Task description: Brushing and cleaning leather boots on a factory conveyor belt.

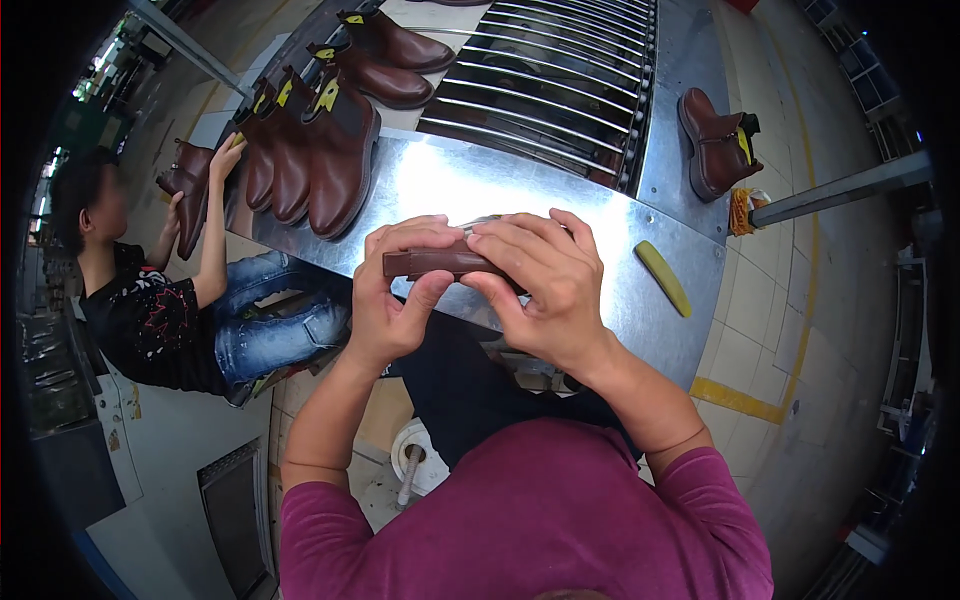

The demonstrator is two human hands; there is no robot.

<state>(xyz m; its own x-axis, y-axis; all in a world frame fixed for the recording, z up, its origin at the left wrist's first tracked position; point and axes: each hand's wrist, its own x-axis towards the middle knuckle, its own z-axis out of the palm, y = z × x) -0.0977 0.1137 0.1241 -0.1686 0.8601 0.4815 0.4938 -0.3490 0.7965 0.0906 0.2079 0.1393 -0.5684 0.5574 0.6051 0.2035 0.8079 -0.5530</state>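
Lying roughly level, a dark brown strip-shaped piece (445, 262) is held just above the near edge of the metal table (560, 200), its long axis running left to right across the view. The left end is clamped by the left hand (395, 290), fingers curled over the top and thumb pressed from below. The right end is covered by the right hand (545, 285), fingers closed over it. Brown boots (315, 150) are stood further left; a yellow shoehorn (662, 277) is lying to the right.

Maroon long-sleeved top, sleeves pushed up
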